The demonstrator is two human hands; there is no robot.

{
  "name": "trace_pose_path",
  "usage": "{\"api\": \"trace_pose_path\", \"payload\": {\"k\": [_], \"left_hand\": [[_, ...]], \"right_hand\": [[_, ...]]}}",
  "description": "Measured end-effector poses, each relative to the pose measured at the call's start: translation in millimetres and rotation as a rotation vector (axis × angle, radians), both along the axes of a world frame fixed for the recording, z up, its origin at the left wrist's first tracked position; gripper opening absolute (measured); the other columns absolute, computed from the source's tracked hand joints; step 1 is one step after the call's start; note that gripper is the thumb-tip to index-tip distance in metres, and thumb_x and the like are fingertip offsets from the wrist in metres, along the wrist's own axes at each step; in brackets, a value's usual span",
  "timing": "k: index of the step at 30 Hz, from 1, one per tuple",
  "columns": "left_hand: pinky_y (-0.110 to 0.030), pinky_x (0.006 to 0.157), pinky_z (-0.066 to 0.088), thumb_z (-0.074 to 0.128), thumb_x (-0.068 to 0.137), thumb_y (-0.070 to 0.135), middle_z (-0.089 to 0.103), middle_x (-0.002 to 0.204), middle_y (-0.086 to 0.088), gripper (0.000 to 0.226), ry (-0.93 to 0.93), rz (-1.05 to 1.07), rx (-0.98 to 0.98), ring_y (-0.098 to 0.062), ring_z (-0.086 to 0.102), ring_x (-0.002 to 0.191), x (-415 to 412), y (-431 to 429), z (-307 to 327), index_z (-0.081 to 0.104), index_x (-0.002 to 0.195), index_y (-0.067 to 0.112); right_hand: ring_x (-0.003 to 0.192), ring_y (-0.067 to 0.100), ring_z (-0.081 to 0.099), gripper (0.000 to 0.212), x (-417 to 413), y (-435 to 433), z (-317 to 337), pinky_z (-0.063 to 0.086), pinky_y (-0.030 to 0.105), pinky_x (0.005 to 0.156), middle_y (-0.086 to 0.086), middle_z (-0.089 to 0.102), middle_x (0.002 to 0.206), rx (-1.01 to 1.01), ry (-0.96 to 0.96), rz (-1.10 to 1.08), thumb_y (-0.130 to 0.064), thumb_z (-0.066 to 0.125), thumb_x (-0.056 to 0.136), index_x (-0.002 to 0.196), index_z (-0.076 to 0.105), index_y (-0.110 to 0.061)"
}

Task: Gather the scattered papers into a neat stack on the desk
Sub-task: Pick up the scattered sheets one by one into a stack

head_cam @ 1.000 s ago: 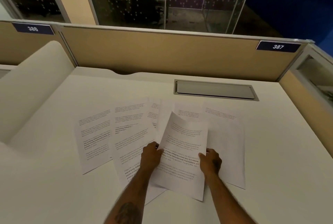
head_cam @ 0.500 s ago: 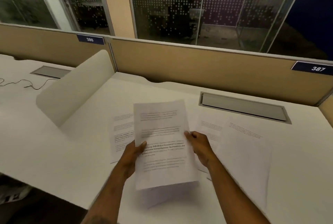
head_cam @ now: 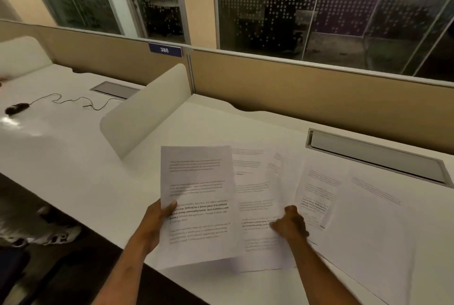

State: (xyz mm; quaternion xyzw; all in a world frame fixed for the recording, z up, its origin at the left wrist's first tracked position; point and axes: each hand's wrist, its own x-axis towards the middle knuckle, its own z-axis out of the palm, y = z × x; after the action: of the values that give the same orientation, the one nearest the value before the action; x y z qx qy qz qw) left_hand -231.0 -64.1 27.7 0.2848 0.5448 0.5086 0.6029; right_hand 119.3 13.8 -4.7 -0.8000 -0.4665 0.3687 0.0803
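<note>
Left hand: we see our left hand (head_cam: 157, 225) closed on the left edge of a printed sheet (head_cam: 197, 202), thumb lying across its face and the other fingers hidden behind it.
Held sheet: it is raised off the desk (head_cam: 81, 177) and tilted toward us, its lower edge hanging over the desk's near edge.
Right hand: our right hand (head_cam: 290, 225) presses down on a flat page (head_cam: 258, 209) just right of the held sheet, fingers curled; we cannot tell whether it pinches the page or only rests on it.
Remaining papers: further sheets (head_cam: 368, 226) lie fanned and overlapping to the right of that page, flat on the desk, reaching toward the near right edge.
Readable print: on the held sheet we make out bold words, "Defined by a slower pace" and "strong community bonds"; the rest is too blurred.
Sign: a blue plate (head_cam: 165, 50) on the partition (head_cam: 294, 91) reads "386".
Desk slot: a grey cable hatch (head_cam: 375, 156) sits behind the fanned sheets.
Neighbouring desk: a dark mouse (head_cam: 16, 108) with its cord trailing lies beyond the curved white divider (head_cam: 145, 113).
</note>
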Motion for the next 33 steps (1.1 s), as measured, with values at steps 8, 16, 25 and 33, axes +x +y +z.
{"api": "trace_pose_path", "payload": {"k": [8,16,25,33], "left_hand": [[-0.059,0.089,0.059,0.068,0.092,0.015,0.071,0.122,-0.027,0.044,-0.017,0.009,0.039,-0.048,0.069,0.109,-11,16,3,0.059,0.133,0.005],[-0.050,0.079,0.063,0.065,0.092,0.017,0.074,0.118,-0.024,0.041,-0.015,-0.095,0.082,-0.042,0.074,0.101,27,60,30,0.061,0.131,0.006],[-0.053,0.084,0.061,0.043,0.097,0.063,0.076,0.118,-0.017,0.058,-0.026,-0.212,0.091,-0.040,0.072,0.109,90,88,48,0.070,0.127,0.021],[-0.055,0.083,0.062,0.076,0.085,0.019,0.078,0.113,-0.014,0.037,0.084,-0.191,0.156,-0.037,0.076,0.101,129,92,29,0.068,0.122,0.019]], "right_hand": [[0.104,0.036,0.065,0.032,35,31,66,0.054,0.043,0.093,0.021,0.069,0.118,0.368,0.285,-0.142,-0.021,0.063,0.093,0.120,0.066,-0.004],[0.082,0.019,0.073,0.022,32,21,126,0.058,0.027,0.063,0.002,0.077,0.096,0.448,0.640,-0.107,-0.037,0.074,0.085,0.099,0.072,-0.019],[0.094,0.023,0.071,0.030,-15,8,92,0.059,0.043,0.088,0.004,0.072,0.112,0.488,0.635,-0.200,-0.028,0.075,0.085,0.111,0.063,-0.017],[0.101,0.025,0.068,0.042,47,-2,64,0.057,0.038,0.084,0.001,0.067,0.113,0.534,0.444,-0.396,-0.040,0.067,0.090,0.125,0.056,-0.019]]}}
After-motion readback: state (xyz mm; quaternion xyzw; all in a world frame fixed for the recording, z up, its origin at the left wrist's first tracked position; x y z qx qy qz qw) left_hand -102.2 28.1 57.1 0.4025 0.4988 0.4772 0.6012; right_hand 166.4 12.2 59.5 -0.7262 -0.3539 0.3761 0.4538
